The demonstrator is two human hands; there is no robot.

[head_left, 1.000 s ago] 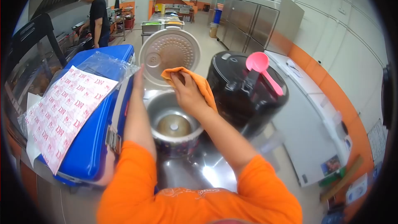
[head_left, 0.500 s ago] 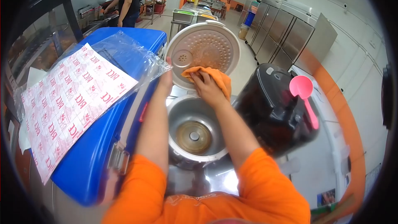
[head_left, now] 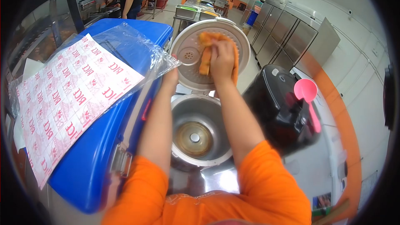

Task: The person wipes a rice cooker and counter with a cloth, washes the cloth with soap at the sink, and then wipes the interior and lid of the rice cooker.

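Note:
An open rice cooker stands in front of me, its metal bottom stained brownish around a round centre knob. Its raised lid shows a dimpled inner face with a round perforated vent at the left. My right hand is closed on an orange cloth and presses it against the lid's inner face. At the lid's left edge is my left hand, gripping the rim, its fingers mostly hidden behind the lid and clear plastic.
At my left is a blue cooler box, bearing printed paper sheets and a clear plastic bag. A black rice cooker with a pink ladle on it is at right. Beyond are steel cabinets and a person.
My right hand has moved the orange cloth upward and slightly right, from the lid's lower edge to its middle. My left hand remains at the lid's left edge.

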